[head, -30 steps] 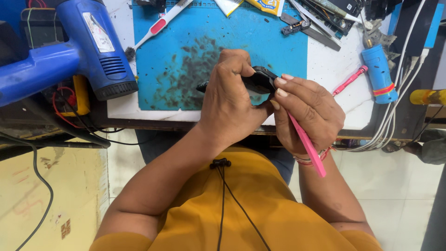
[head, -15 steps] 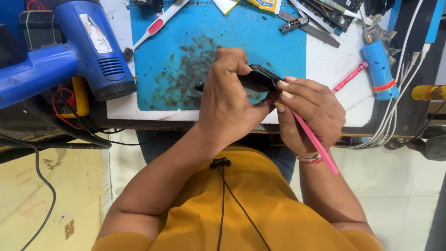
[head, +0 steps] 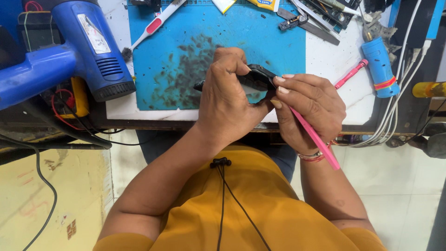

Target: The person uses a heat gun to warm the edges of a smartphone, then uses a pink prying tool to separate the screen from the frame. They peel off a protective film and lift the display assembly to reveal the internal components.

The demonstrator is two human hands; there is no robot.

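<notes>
**Both hands closed on a small black device above the front edge of the workbench**

At the left end of the workbench, a blue heat gun lies on its side, its dark nozzle end pointing toward the blue work mat. A yellow object with red wires sits just beside and below it at the front-left edge. On the mat's back-left part lies a white brush with a red grip, its bristle end near the heat gun's nozzle. The mat's middle is smeared with dark stains.

Over the front edge of the mat, the left hand is curled around a small black device, fingers wrapped over its top and thumb pressed against its side. The device is held off the bench surface, between the two hands, tilted with one end poking out to the left of the knuckles. The right hand touches the device's right end with its fingertips and pinches a thin pink tool, whose shaft runs down past the wrist toward the person's lap; its tip is hidden at the device.

Further right, on the bare white surface, lies a pink screwdriver, and just beside it a blue cylindrical tool with a red band. Metal tweezers rest along the back edge. White cables hang over the right edge.
</notes>
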